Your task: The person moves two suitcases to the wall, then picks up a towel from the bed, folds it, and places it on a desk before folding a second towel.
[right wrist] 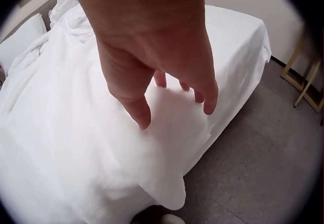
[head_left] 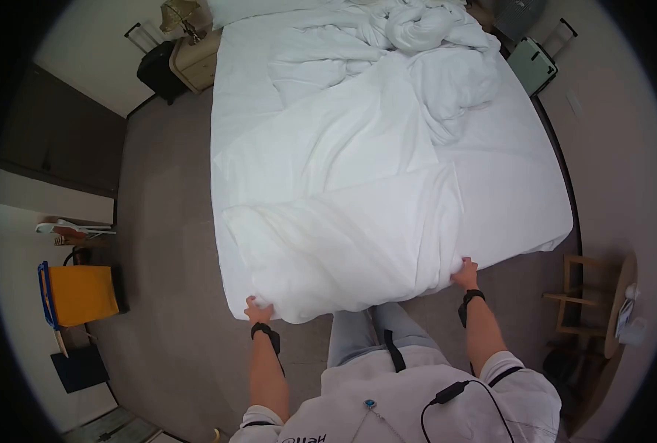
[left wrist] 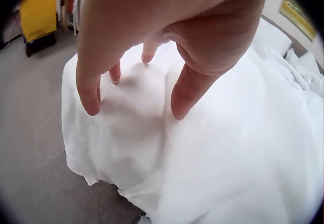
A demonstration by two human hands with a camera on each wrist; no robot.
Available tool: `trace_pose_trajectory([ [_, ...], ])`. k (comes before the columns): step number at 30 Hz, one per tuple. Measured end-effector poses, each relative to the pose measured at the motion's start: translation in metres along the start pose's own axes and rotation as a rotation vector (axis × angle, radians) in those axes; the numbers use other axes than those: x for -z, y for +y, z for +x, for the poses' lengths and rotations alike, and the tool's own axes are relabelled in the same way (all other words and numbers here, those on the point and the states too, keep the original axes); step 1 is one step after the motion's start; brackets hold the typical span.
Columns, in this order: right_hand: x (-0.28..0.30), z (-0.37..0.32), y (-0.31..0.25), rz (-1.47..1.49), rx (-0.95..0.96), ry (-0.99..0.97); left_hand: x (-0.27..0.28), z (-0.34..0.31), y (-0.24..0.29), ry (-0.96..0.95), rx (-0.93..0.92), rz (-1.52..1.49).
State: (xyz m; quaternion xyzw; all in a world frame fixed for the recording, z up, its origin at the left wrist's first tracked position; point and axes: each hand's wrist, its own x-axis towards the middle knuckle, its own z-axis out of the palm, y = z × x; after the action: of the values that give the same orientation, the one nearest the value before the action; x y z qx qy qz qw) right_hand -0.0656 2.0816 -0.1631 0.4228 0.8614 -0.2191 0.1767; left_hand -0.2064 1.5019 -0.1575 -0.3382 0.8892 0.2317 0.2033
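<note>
A wide white bed cover [head_left: 343, 244] lies over the foot of the bed, turned back in a broad fold with soft creases. My left hand [head_left: 260, 310] is at its near left corner. In the left wrist view the thumb and fingers [left wrist: 90, 100] are spread apart, tips down at the white fabric [left wrist: 131, 148]. At the near right corner is my right hand [head_left: 465, 274]. The right wrist view shows its thumb and fingers [right wrist: 208, 102] also apart, reaching down to the cloth [right wrist: 167, 143] with no fabric pinched between them.
A bunched white duvet [head_left: 424, 29] lies toward the head of the bed [head_left: 520, 192]. An orange bag cart [head_left: 83, 295] stands on the left. A wooden chair [head_left: 583, 295] and round table [head_left: 624, 303] are at the right. Suitcases [head_left: 531, 66] flank the bed.
</note>
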Motion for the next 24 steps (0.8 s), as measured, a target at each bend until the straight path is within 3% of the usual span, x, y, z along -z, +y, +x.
trace_pose_trajectory([
  [2, -0.003, -0.005, -0.015, -0.085, -0.147, 0.041, -0.005, 0.009, 0.003, -0.154, 0.005, 0.262],
  [4, 0.0, -0.013, -0.013, -0.006, -0.088, 0.005, -0.012, 0.005, -0.007, -0.215, -0.048, 0.431],
  [8, -0.018, -0.018, 0.034, 0.391, 0.057, 0.012, -0.011, -0.039, -0.022, 0.047, -0.366, -0.038],
  [11, 0.006, -0.057, 0.034, 0.555, 0.116, -0.258, -0.011, -0.035, -0.022, -0.074, -0.345, 0.161],
  [14, 0.035, -0.083, 0.048, 0.188, 0.159, -0.52, -0.034, -0.031, -0.035, -0.078, -0.566, 0.085],
  [17, 0.039, -0.085, 0.097, 0.001, -0.06, -0.518, -0.022, -0.062, -0.037, -0.212, -0.277, -0.209],
  [19, 0.038, -0.091, 0.134, 0.352, -0.235, -0.414, -0.014, -0.093, -0.055, -0.039, -0.378, -0.393],
  [20, 0.042, -0.092, 0.143, 0.527, -0.32, -0.358, -0.017, -0.098, -0.073, -0.004, -0.32, -0.462],
  [22, 0.071, -0.105, 0.123, 0.905, -0.353, -0.313, -0.006, -0.106, -0.08, 0.0, -0.213, -0.681],
  [24, 0.106, -0.105, 0.083, 1.219, -0.296, -0.347, 0.031, -0.121, -0.049, -0.068, -0.113, -0.984],
])
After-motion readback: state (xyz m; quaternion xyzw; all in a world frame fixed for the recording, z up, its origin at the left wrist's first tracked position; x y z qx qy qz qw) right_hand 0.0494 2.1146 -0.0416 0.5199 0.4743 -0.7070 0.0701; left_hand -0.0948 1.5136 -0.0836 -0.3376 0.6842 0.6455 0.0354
